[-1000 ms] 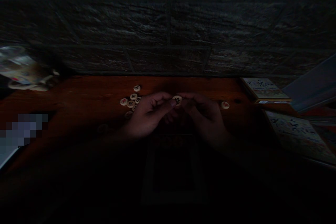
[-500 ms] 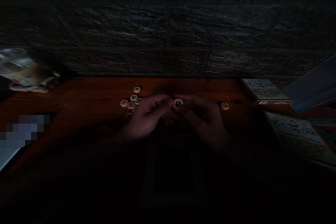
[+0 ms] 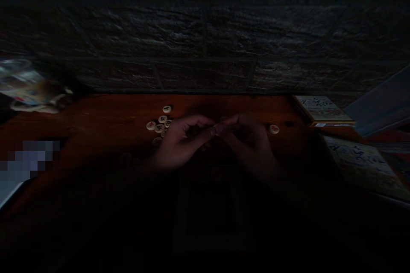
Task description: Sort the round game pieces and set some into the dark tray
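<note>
My left hand (image 3: 177,143) and my right hand (image 3: 251,145) meet fingertip to fingertip above the wooden table. Both are closed in a pinch around one Chinese chess piece, which the thumbs now cover. Left of my left hand lie several round, pale Chinese chess pieces with red or black characters, among them a red-marked piece (image 3: 151,126) and a black-marked piece (image 3: 167,109) farther back. My left hand hides part of that group. Just right of my right hand, a single red-marked piece (image 3: 274,129) rests by itself.
A dark brick wall (image 3: 205,42) rises behind the wooden table (image 3: 112,111). Two flat printed boxes stand at right, a far box (image 3: 323,108) and a nearer box (image 3: 365,162). At far left is a clear plastic container (image 3: 24,81). A dark rectangular frame (image 3: 181,213) shows faintly in front.
The black-marked piece seen between my fingertips is now covered, as my right thumb has come across its face to meet my left thumb. The pieces on the table stay put.
</note>
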The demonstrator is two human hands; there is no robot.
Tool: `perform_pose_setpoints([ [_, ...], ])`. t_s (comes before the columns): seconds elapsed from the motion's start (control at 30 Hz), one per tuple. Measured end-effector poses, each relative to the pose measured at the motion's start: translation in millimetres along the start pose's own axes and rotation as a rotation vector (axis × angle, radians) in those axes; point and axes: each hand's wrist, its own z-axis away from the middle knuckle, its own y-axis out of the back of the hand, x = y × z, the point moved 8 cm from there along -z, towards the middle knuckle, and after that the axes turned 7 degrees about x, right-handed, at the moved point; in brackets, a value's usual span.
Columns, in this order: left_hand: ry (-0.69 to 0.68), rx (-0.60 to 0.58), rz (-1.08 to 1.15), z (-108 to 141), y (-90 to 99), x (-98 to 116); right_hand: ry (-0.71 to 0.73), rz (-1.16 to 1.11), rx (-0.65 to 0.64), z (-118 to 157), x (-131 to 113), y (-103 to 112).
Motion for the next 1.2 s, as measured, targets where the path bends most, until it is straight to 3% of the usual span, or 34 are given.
perform_pose_setpoints([
  [0.27,-0.02,0.047,0.016,-2.3,3.7,-6.1,0.108,0.108,-0.008,-2.9,-3.2,-0.1],
  [0.5,0.03,0.048,0.081,-2.6,5.4,-8.3,0.11,0.095,-0.181,-0.7,-2.5,-12.5],
  [1.07,0.022,-0.018,0.065,-0.8,-0.4,-6.0,-0.049,0.016,-0.104,-0.4,3.3,-9.3],
  [1.2,0.038,-0.043,0.038,0.1,-2.1,-7.9,-0.015,0.072,-0.078,-0.9,2.3,-6.7],
])
